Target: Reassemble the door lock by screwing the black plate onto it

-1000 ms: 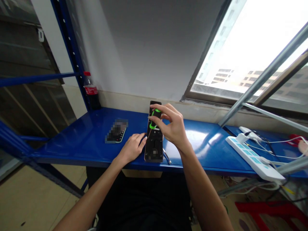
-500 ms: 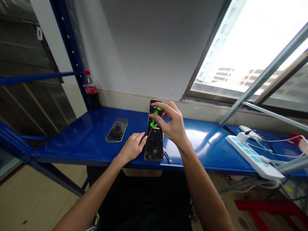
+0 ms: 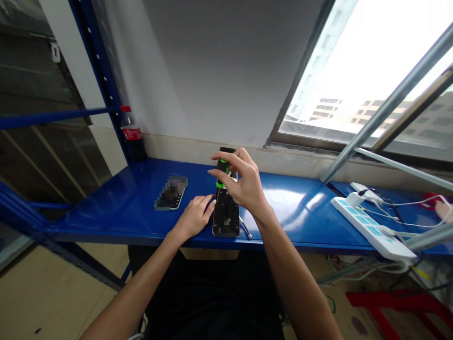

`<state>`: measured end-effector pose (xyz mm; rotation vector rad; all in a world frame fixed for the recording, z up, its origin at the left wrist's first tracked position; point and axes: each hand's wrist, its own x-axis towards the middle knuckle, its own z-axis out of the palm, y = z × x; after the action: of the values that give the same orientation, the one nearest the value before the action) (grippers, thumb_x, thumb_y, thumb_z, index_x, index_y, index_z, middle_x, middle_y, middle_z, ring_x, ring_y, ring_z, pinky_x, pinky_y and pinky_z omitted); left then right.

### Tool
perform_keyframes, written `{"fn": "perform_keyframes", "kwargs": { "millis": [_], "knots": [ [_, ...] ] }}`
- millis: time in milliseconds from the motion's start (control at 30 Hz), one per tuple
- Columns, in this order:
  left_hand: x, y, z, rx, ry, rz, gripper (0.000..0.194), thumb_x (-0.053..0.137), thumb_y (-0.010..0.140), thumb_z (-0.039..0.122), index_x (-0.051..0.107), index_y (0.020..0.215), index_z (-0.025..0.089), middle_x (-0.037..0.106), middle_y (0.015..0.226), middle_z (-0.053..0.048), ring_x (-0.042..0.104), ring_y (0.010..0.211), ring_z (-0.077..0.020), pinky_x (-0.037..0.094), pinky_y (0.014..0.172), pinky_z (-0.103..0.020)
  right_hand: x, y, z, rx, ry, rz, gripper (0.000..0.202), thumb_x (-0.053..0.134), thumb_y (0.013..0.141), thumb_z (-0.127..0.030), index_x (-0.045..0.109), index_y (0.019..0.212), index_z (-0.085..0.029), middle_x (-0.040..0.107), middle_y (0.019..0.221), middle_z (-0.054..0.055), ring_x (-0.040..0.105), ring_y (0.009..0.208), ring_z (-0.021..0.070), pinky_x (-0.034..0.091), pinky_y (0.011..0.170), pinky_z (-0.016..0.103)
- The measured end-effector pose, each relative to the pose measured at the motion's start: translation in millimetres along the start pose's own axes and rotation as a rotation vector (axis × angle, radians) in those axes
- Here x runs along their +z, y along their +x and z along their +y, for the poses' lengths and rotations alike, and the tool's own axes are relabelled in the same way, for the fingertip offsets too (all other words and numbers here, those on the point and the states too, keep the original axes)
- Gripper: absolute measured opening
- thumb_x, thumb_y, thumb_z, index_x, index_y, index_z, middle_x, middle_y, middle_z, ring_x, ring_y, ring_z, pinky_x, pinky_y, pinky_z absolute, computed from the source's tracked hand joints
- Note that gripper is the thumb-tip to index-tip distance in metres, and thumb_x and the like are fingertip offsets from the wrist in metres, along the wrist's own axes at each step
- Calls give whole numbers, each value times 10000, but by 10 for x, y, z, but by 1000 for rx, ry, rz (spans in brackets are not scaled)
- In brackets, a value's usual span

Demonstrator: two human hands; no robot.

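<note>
An elongated black device, looking like a phone with its inner side bared, lies lengthwise on the blue shelf before me. Over its upper half my right hand has thumb and forefinger around a green-and-black screwdriver. The screwdriver's tip is hard to make out against the dark device. My left hand lies on the shelf with fingers stretched out, their tips at the device's left edge. A thin metal tool, perhaps tweezers, sticks out on the device's right, partly hidden.
A second phone, partly pixelated, lies left on the blue shelf. A cola bottle stands in the back left corner. A white power strip with plugs and cables sits at the right. Another person's hand shows at the right edge.
My right hand and the screwdriver have moved a little left, and the screwdriver's tilt has changed. My left hand and the device have stayed in place.
</note>
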<state>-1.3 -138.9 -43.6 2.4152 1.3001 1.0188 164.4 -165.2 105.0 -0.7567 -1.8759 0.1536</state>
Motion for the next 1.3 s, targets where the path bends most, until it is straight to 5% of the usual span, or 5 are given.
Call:
{"fn": "perform_keyframes", "kwargs": {
  "millis": [200, 633, 867, 1033, 1300],
  "knots": [
    [-4, -1, 2, -5, 6, -1, 468, 327, 1069, 425, 603, 1315, 139, 674, 1301, -150, 604, 1226, -281, 465, 1083, -467, -77, 39, -3, 93, 279, -221, 321, 589, 939, -254, 654, 1253, -265, 688, 1164, 44, 667, 1068, 172, 592, 860, 311],
    [-19, 15, 7, -24, 10, -25, 410, 351, 1057, 411, 645, 1219, 174, 699, 1253, -132, 624, 1216, -291, 463, 1080, -466, -51, -49, -49, 29, 158, -107, 258, 688, 880, -287, 730, 1135, -285, 764, 1095, -3, 716, 927, 143, 617, 764, 275],
    [-128, 54, 89, -42, -112, -25, 526, 408, 1043, 417, 347, 1542, 265, 558, 1448, -87, 529, 1350, -248, 409, 1165, -452, -326, -222, 392, 208, 109, 465, 313, 802, 769, -365, 702, 1043, -250, 755, 908, -7, 721, 815, 151, 577, 706, 285],
    [-96, 242, 257, -38, -128, 12, 467, 452, 1026, 393, 438, 1485, 306, 326, 1596, -88, 345, 1488, -277, 311, 1231, -496, -697, -395, 1054, 570, 332, 926, 463, 763, 745, -575, 532, 957, -234, 639, 725, -63, 589, 514, 74, 509, 556, 225],
    [99, 575, 508, -47, -15, -11, 741, 758, 816, 452, 452, 1485, 369, 83, 1687, -75, 185, 1525, -434, 326, 1183, -637, -847, -709, 1614, 808, 321, 487, 443, 773, 712, -518, 475, 877, -234, 696, 652, -13, 634, 476, 150, 518, 493, 274]
  ]
}}
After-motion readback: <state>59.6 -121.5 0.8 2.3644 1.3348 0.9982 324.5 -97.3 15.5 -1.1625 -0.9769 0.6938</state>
